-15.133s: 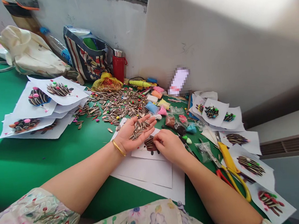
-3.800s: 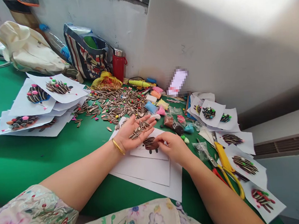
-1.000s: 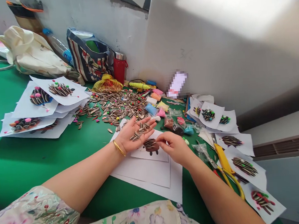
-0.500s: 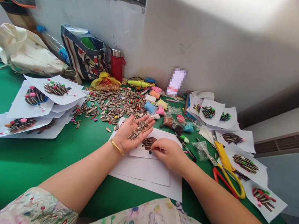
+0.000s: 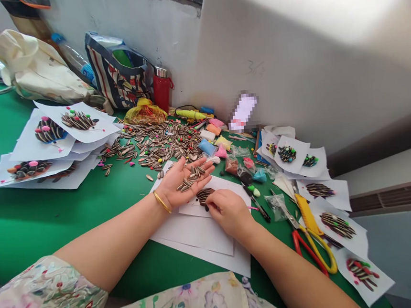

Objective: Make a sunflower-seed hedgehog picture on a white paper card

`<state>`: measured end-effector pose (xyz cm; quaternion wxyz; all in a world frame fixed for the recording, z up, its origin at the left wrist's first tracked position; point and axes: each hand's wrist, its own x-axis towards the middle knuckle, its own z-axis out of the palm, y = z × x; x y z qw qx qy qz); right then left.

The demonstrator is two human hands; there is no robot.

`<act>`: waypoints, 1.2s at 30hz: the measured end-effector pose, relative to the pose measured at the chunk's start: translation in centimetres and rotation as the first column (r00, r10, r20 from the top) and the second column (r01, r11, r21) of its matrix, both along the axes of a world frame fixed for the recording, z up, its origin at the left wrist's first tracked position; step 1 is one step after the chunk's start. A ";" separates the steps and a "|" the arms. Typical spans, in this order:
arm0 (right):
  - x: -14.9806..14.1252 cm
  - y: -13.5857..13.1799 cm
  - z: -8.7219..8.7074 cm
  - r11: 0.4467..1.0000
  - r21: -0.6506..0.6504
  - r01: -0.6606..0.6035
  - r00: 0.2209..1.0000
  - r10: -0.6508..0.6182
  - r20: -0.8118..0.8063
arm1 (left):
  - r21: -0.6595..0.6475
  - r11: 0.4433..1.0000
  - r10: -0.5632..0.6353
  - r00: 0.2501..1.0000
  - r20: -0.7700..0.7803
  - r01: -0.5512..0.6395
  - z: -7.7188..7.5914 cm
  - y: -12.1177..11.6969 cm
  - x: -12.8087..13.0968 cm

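My left hand (image 5: 184, 183) is palm up with fingers stretched out, and several striped sunflower seeds (image 5: 194, 173) lie on its palm and fingers. Just below it, a hedgehog-like figure (image 5: 204, 196) of brown clay set with seeds lies on a white sheet of paper (image 5: 192, 211). The fingers of my right hand (image 5: 228, 212) are pinched together at the figure's right edge; whatever is between the fingertips is hidden. A small dark ball (image 5: 206, 209) shows beside those fingertips. More white sheets (image 5: 213, 237) lie underneath.
Loose sunflower seeds (image 5: 168, 140) cover the green table (image 5: 135, 256) beyond my hands. Packets of coloured clay (image 5: 208, 147), a black pen (image 5: 259, 206) and scissors (image 5: 314, 240) lie to the right. Finished seed pictures (image 5: 316, 190) line the right edge; others are stacked left (image 5: 13, 144).
My right fingertips have shifted very slightly up and left against the seed figure. My left hand stays in place with the seeds on it.
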<state>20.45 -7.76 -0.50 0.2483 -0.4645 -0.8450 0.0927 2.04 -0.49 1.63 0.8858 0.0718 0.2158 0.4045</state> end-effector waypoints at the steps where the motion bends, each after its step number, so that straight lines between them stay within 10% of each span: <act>1: 0.0 0.0 0.0 1.000 0.003 -0.002 1.000 0.002 0.009 | 0.001 1.000 -0.001 1.000 0.000 0.001 0.0 0.0 0.0; 25: -0.7 0.1 0.1 0.997 0.075 -0.034 0.981 0.018 0.195 | 0.002 1.000 -0.002 1.000 -0.011 0.002 0.2 -0.1 0.1; 36: -0.1 0.0 1.9 0.996 0.092 -0.008 0.999 0.005 0.034 | 0.000 1.000 -0.010 1.000 0.011 0.010 0.1 -0.2 0.0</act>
